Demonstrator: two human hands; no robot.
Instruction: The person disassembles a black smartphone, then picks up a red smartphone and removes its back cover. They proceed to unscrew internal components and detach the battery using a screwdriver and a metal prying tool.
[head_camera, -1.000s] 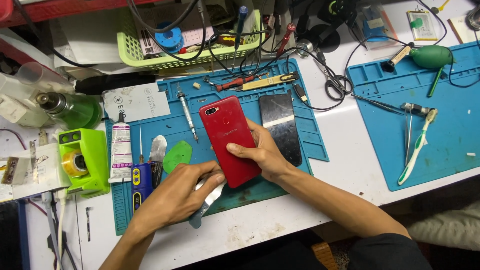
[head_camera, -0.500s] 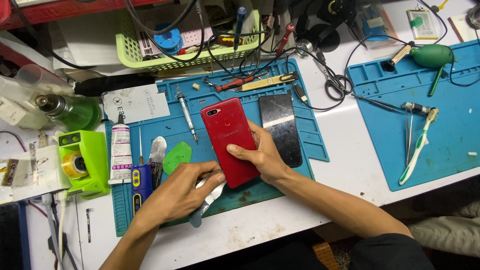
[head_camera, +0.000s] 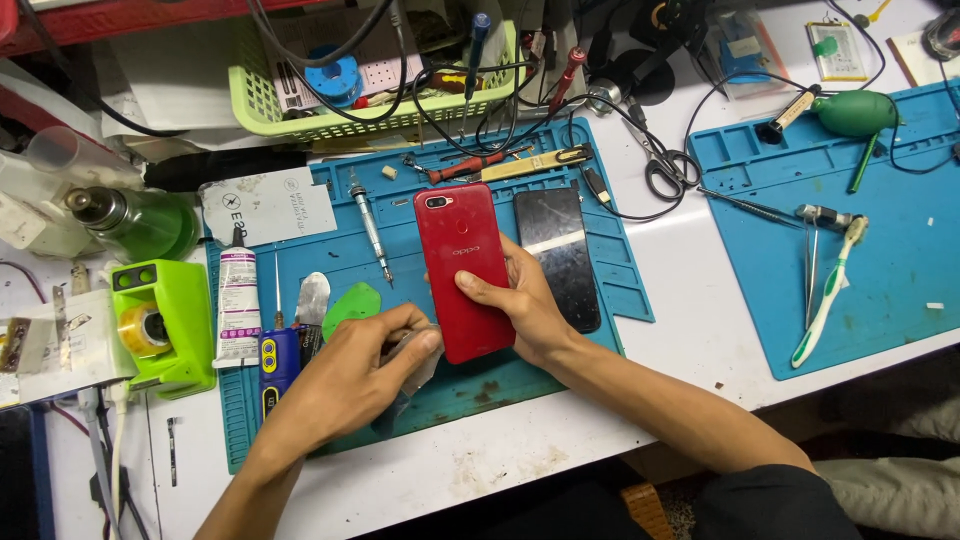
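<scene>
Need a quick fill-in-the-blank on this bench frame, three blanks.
1. The right hand presses on a phone whose back is ____.
2. The phone lies on a ____ mat.
3. The left hand is at the phone's ____ edge, holding a thin tool.

Missing words: red; blue; left

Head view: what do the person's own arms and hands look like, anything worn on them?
Both the left hand and the right hand are bare: no gloves, rings, watch or wrist strap show. Both forearms are uncovered too. A dark sleeve begins only high on the right arm, near the lower frame edge. No sleeve shows on the left arm.
</scene>
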